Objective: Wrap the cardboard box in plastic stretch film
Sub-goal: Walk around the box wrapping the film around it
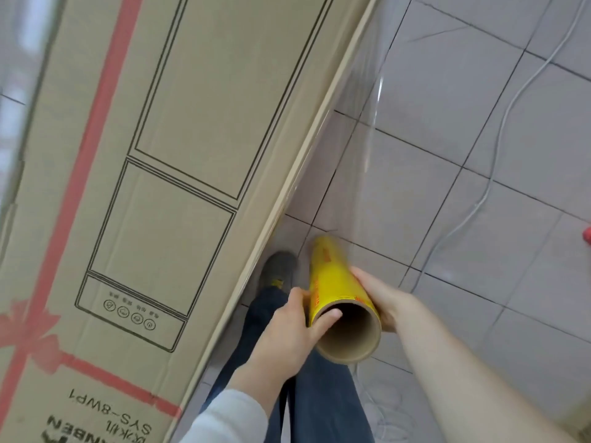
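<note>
**Entry: film pass along the box's right edge**

The cardboard box (179, 155) stands tall on the tiled floor (479, 155) and fills the left of the view. Its long right edge runs diagonally down toward the person's shoe (278, 266). A clear sheet of film (367, 187) spans from that edge out to the roll (332, 282), with the floor and a white cable (499, 139) visible through it.

Judgement on the step: this is paying out film while walking round the box. To do it well:
- hold the roll parallel to the box edge
- pull the sheet taut so it lies flat without creases
- let the roll turn in the grip instead of dragging
- step clear of the cable

The yellow roll sits between both hands, just beside the box and not touching it, with its open cardboard core (351, 334) facing the camera. The left hand (287, 327) grips the near end with the thumb hooked over the core's rim and the fingers (323, 321) curled against the roll. The right hand (383, 298) is clamped on the roll's far side, its fingertips hidden behind the roll.
</note>
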`<control>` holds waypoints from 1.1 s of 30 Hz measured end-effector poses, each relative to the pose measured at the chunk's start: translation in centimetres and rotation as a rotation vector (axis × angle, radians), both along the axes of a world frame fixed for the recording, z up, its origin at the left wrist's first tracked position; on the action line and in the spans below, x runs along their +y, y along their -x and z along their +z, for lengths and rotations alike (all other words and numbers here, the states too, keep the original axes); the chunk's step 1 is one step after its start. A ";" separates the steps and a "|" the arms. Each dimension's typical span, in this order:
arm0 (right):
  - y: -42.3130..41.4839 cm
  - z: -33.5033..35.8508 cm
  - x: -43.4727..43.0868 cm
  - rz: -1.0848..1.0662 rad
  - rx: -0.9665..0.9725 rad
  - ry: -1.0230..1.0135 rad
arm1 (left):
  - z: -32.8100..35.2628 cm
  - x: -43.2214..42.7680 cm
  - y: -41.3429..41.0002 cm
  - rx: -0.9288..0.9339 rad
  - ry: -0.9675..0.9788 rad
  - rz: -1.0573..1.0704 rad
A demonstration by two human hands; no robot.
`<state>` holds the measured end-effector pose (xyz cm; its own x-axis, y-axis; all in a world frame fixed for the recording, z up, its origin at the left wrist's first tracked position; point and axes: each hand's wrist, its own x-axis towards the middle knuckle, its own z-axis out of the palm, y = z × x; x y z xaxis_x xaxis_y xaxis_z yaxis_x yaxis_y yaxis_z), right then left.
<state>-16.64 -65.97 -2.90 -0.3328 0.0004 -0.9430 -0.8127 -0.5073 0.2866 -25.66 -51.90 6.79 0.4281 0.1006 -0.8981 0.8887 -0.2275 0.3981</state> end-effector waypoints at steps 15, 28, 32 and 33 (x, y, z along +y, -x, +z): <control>8.2 1.3 0.8 -0.326 -0.087 0.030 | -1.5 1.9 6.0 -0.149 -0.033 0.039; 12.7 2.3 1.0 -0.168 -0.051 0.008 | -2.4 1.4 9.1 -0.204 0.123 -0.415; 14.2 2.3 -1.0 -0.329 -0.080 0.079 | -1.5 1.7 13.4 -0.220 0.095 -0.091; 14.9 2.3 -1.2 -0.355 -0.087 0.074 | -1.0 1.5 14.4 -0.221 0.097 0.007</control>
